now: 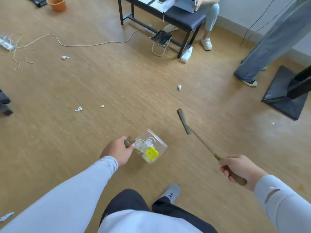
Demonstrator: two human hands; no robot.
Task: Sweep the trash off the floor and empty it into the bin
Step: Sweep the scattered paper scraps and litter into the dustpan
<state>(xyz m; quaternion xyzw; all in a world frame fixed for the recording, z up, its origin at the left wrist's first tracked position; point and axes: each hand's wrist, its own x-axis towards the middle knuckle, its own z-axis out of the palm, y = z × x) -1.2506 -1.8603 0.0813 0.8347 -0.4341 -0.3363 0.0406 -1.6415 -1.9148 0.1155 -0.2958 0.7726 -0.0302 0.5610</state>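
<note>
My left hand [118, 152] grips the olive handle of a clear dustpan [161, 142] held low over the wood floor; inside lie a yellow wrapper and clear plastic bits. My right hand [239, 169] grips the handle of a small broom, whose flat head [183, 121] points away to the upper left, just right of the dustpan. Crumpled white paper scraps lie on the floor: one [179, 87] beyond the broom head, two more [78, 109] [102, 106] to the left, another [64, 57] farther off. An orange bin [56, 3] stands at the far top left.
A black bench [178, 19] with a seated person stands at the top; a folding stool [161, 41] sits before it. Another person's legs [262, 52] and a black pad [284, 96] are on the right. Rope [80, 44] trails across the far left floor.
</note>
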